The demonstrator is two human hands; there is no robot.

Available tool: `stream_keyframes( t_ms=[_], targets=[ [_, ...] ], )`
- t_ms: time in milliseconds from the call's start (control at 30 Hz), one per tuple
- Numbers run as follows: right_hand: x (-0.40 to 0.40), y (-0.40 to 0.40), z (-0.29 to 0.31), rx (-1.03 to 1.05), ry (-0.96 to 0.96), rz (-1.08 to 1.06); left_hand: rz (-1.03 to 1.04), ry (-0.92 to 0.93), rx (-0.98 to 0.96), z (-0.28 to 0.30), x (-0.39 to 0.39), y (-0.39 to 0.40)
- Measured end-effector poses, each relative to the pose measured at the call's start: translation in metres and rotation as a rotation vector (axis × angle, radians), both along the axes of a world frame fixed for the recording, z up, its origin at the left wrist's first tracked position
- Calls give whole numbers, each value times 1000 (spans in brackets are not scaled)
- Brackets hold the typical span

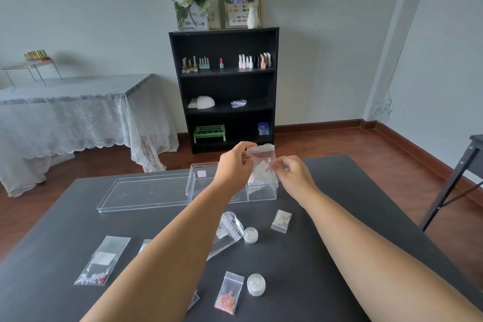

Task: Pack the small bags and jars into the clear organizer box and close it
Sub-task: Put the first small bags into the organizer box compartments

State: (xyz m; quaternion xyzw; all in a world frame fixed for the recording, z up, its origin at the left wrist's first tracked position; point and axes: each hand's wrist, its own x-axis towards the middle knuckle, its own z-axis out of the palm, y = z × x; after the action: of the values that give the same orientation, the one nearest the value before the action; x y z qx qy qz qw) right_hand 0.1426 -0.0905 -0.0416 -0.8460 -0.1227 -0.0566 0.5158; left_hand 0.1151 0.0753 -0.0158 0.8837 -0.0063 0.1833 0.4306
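Note:
The clear organizer box [236, 197] stands open at the far side of the dark table [326, 256], its lid [146, 192] lying flat to its left. Above the box's right compartment both hands pinch one small clear zip bag [261, 155]: my left hand [236, 165] at its left edge, my right hand [294, 171] at its lower right. Loose on the table lie two small jars [251, 235] [256, 284], a bag of pink bits [228, 293], a small bag [281, 221], a long bag [230, 230] and a flat bag [103, 261].
A black bookshelf [224, 86] with bottles stands against the far wall. A lace-covered table [73, 112] is at the left, a dark chair frame [454, 180] at the right. Wooden floor surrounds the table.

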Motion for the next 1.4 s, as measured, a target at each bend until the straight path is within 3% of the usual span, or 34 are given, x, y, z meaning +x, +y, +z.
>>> stream_keyframes(
  t_ms=[133,267,433,533,767,933,1200,1400],
  targets=[
    [2,-1,-2,-133,-62,-8,39,-9,150,-6,4,1],
    [0,4,0,-145,-105,-59,115,-19,140,-6,9,4],
    [-5,7,1,-226,-131,-97,72,129,219,-5,18,1],
    [-7,5,1,-268,-147,-89,83,121,274,0,19,-2],
    [-5,9,9,-405,-87,-72,110,175,570,14,24,-11],
    [-3,10,18,-481,43,-42,119,179,911,10,24,-20],
    [-4,10,14,-608,-46,-38,260,265,863,-1,32,-22],
    [-7,13,13,-447,-144,-162,230,421,877,3,30,-18]
  ],
)
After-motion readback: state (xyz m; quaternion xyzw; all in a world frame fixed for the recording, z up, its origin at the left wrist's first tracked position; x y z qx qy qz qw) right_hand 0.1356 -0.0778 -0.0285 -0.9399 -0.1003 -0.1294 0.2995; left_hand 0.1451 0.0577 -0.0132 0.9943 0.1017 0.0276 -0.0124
